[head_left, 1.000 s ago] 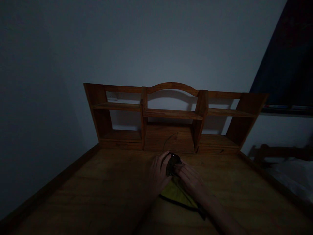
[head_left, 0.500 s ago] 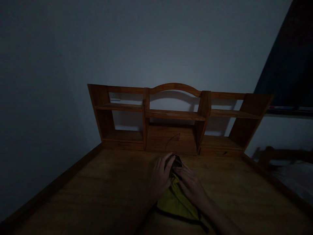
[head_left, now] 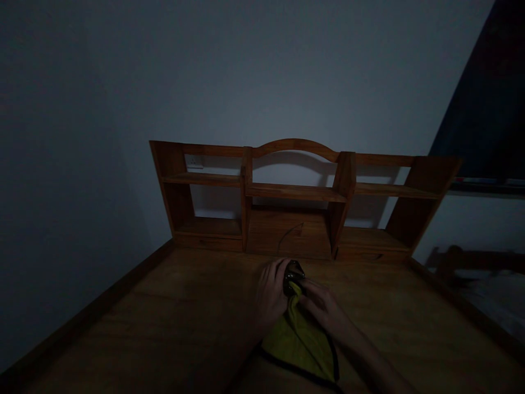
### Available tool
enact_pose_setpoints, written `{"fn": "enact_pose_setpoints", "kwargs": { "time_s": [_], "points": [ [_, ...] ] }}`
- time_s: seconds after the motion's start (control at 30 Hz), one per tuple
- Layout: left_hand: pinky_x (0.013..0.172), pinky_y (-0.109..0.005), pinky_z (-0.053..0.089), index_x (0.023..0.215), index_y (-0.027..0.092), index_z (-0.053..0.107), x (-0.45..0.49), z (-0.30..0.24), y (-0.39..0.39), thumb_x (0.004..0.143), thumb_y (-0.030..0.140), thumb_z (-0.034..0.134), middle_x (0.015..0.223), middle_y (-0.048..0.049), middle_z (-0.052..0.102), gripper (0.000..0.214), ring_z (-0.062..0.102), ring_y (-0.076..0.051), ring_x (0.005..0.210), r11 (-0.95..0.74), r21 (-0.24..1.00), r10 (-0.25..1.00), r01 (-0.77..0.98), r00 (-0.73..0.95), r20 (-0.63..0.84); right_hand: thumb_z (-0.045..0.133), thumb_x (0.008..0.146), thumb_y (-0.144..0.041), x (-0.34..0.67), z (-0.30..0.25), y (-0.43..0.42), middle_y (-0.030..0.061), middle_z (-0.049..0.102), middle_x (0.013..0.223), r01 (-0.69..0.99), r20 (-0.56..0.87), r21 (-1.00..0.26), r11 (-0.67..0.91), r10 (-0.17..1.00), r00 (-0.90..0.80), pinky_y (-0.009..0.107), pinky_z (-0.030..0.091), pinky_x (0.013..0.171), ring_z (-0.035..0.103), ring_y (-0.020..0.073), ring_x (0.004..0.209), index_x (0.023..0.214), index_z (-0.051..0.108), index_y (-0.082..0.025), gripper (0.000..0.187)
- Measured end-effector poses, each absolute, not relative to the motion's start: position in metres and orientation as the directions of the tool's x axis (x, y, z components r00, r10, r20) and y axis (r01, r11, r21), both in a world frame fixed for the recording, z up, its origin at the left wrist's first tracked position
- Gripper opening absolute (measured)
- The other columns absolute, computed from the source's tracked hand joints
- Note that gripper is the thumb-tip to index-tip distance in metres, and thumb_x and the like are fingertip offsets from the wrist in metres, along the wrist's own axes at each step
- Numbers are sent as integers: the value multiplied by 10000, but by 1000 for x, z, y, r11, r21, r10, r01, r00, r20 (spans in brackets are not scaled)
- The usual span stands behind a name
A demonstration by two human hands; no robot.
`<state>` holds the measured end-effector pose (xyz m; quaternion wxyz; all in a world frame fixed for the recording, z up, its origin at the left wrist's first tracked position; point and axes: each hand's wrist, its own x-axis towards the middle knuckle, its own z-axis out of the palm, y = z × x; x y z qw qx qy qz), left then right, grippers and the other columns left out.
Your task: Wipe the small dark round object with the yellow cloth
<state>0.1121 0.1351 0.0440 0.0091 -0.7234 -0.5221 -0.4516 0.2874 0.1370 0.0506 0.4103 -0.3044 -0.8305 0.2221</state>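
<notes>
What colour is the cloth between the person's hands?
The cloth is yellow-green and dark-edged, though the light is dim; the head view shows it best.

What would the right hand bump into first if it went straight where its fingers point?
Probably the dark shiny thing by its fingertips; the right hand may already be touching it, but it's too dark to be sure.
</notes>
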Motion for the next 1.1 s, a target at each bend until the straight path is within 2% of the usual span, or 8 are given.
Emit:
{"fn": "enact_pose_setpoints", "kwargs": {
  "time_s": [0.17, 0.33, 0.43, 0.6, 0.73, 0.9, 1.03, 1.1],
  "points": [
    [991, -417, 385, 1371, 238, 358, 113, 44, 131, 789, 116, 509, 1301, -88, 483, 614, 468, -250, 1160, -506, 405, 739, 762, 141, 659, 622, 838, -345, 277, 46, 141, 67, 669, 1033, 360, 573, -620, 697, 716, -399, 369, 515, 859, 630, 230, 961, 1029, 624, -219, 229],
    [1001, -415, 375, 1371, 238, 358, 113, 44, 129, 765, 123, 513, 1291, -83, 497, 636, 467, -261, 1163, -500, 366, 744, 785, 173, 645, 653, 813, -345, 277, 49, 138, 24, 658, 877, 424, 564, -591, 687, 727, -392, 296, 520, 725, 628, 189, 798, 879, 585, -203, 171],
    [992, -407, 386, 1350, 238, 379, 112, 47, 130, 756, 134, 536, 1276, -80, 511, 623, 482, -255, 1144, -493, 384, 748, 781, 155, 646, 644, 825, -336, 279, 48, 139, 39, 664, 947, 427, 578, -565, 705, 709, -405, 318, 526, 789, 636, 203, 872, 928, 589, -211, 171],
    [992, -406, 393, 1315, 230, 402, 112, 48, 134, 701, 215, 655, 1257, -78, 515, 664, 485, -249, 1151, -466, 459, 754, 756, 69, 653, 522, 901, -236, 282, 40, 146, 74, 612, 1202, 366, 625, -503, 783, 622, -471, 390, 483, 955, 575, 223, 1119, 1203, 549, -246, 304],
    [995, -415, 387, 1317, 224, 396, 112, 43, 137, 678, 225, 681, 1264, -84, 514, 700, 485, -256, 1151, -477, 444, 749, 759, 87, 656, 555, 891, -240, 285, 38, 149, 66, 606, 1221, 373, 618, -494, 785, 619, -484, 406, 469, 983, 557, 225, 1150, 1194, 565, -253, 303],
    [1014, -422, 365, 1345, 215, 372, 112, 42, 137, 718, 235, 658, 1307, -89, 503, 689, 480, -257, 1161, -497, 397, 738, 772, 135, 662, 600, 869, -274, 289, 49, 149, 73, 656, 1143, 425, 638, -355, 833, 548, -541, 431, 459, 1000, 575, 241, 1129, 1148, 610, -235, 282],
    [1019, -423, 363, 1376, 215, 330, 110, 44, 136, 766, 310, 646, 1366, -93, 459, 694, 463, -256, 1189, -518, 363, 716, 775, 160, 680, 580, 881, -257, 292, 60, 150, 62, 681, 1108, 429, 635, -180, 885, 438, -636, 511, 306, 1109, 634, 221, 1041, 1175, 596, -220, 296],
    [1026, -418, 360, 1380, 204, 313, 109, 43, 136, 782, 322, 632, 1377, -96, 451, 688, 454, -247, 1204, -531, 351, 693, 771, 157, 704, 564, 887, -235, 294, 63, 151, 67, 667, 1148, 414, 636, -119, 902, 390, -666, 532, 235, 1136, 624, 223, 1066, 1233, 561, -215, 347]
  ]
}}
